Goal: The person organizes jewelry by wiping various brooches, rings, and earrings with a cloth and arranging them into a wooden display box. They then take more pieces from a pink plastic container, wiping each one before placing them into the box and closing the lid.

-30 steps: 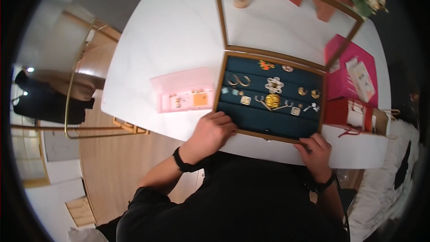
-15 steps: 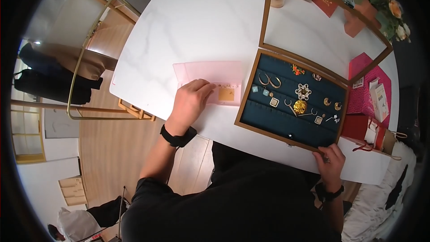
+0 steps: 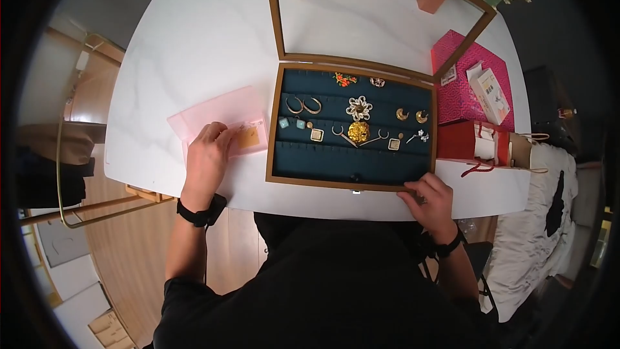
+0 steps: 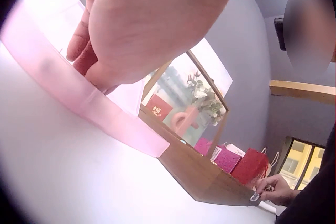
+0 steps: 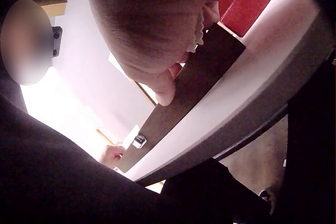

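At approx. 9 o'clock from display case (image 3: 310, 160), L hand (image 3: 205, 160) is in pink box (image 3: 219, 111), can't tell grip; R hand (image 3: 431, 201) pinches case edge, 5 o'clock: accidental tug could jolt trinkets (image 3: 358, 132) loose.

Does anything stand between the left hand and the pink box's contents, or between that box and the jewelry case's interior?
Nothing visible blocks the left hand, which is at the open pink box. Between that box and the dark green interior, only the jewelry case's left wall stands; the lid is tipped back.
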`<state>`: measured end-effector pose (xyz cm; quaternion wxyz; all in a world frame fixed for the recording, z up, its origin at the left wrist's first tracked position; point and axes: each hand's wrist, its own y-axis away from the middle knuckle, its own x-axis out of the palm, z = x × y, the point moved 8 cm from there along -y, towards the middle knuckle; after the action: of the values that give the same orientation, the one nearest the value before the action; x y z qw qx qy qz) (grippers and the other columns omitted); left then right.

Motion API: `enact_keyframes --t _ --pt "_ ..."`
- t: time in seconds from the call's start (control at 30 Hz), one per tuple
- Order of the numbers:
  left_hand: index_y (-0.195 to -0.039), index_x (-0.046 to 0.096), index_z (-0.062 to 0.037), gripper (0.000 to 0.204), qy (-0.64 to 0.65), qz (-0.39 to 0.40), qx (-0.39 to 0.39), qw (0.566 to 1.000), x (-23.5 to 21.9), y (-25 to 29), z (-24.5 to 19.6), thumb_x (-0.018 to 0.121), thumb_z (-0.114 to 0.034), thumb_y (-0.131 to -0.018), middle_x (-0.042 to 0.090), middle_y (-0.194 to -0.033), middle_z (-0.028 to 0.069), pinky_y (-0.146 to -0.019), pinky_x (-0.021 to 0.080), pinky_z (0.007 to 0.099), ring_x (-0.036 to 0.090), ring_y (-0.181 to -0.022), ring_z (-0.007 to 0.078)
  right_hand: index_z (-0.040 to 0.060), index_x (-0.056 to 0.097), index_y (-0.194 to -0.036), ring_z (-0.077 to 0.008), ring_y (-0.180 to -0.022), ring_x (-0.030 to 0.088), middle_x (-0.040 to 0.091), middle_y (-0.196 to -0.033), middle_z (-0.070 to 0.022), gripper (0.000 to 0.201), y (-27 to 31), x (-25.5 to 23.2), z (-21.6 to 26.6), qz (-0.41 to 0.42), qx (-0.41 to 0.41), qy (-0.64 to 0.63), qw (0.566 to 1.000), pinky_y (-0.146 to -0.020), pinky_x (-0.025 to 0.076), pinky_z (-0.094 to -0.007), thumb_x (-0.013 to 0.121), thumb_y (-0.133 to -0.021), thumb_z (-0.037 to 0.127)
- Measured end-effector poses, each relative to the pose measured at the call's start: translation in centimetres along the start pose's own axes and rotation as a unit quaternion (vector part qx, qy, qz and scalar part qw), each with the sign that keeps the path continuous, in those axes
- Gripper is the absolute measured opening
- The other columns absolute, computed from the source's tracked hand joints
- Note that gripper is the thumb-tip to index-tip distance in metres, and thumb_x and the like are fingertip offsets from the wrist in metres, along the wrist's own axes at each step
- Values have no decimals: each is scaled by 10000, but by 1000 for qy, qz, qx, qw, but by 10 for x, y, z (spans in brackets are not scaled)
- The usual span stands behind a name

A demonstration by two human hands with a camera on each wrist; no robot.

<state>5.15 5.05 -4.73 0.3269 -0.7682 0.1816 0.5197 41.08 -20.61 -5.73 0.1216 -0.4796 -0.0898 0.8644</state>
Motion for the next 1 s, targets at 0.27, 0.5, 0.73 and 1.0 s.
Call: enact_keyframes --t 0.27,0.5,0.73,1.0 --pt "-987 752 6 108 29 21 -2 999 0 -2 3 756 47 -888 744 -987 132 -735 601 405 730 -836 321 57 772 -928 -219 -674 632 608 -815 -46 268 0 -1 0 -4 -18 4 1000 -574 517 -342 968 -781 164" --pt "-1031 760 19 172 221 26 -71 972 -19 -14 -22 713 116 -897 748 -996 112 -712 619 331 770 -836 232 35 789 -995 -242 -691 672 654 -843 -62 261 -7 -7 2 50 3 -32 998 -589 531 -357 936 -838 184" --pt "-1028 761 27 204 393 136 1 909 -2 -31 -100 722 153 -872 752 -1012 105 -763 613 289 773 -872 190 16 785 -1080 -283 -751 735 722 -877 -114 203 -47 14 54 82 -34 -104 991 -661 580 -382 854 -940 145" --pt "-1141 704 49 125 587 207 -59 780 26 -25 -149 728 73 -1020 757 -1052 96 -845 636 285 770 -964 149 -4 783 -1129 -306 -866 802 812 -987 -146 234 -84 43 83 103 6 -316 943 -751 613 -347 844 -952 135"
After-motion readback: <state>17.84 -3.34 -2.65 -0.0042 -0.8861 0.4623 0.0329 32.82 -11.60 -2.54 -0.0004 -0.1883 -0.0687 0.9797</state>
